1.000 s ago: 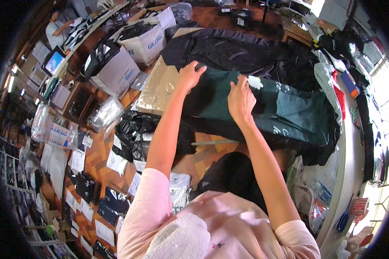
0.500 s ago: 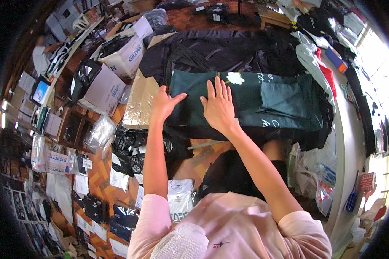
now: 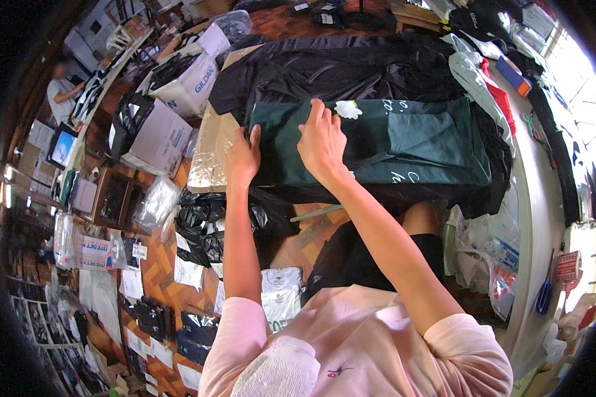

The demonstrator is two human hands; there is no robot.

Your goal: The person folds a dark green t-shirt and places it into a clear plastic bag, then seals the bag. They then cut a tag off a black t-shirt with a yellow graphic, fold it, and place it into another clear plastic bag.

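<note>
A dark green folded garment (image 3: 285, 145) with white lettering and a white flower print lies across the work surface in front of me, a lighter green panel (image 3: 422, 132) on its right half. At its left edge my left hand (image 3: 244, 157) rests, thumb and fingers a little apart and pointing away from me. My right hand (image 3: 322, 140) is over the left half, fingers bent together near the far edge by the flower; the cloth under the fingertips is partly hidden. Black cloth (image 3: 351, 63) lies behind and under the garment.
A cardboard piece (image 3: 208, 152) covered in clear plastic lies left of the garment. Open boxes (image 3: 157, 135) with dark packages stand farther left. Black plastic bags (image 3: 208, 221) and packed shirts (image 3: 281, 294) are on the floor. Scissors (image 3: 531, 126) with green handles lie at right.
My right hand has gone from lying flat with fingers spread to bent, gathered fingers, and moved slightly left. My left thumb has drawn in toward its fingers. The garment sits slightly higher in view.
</note>
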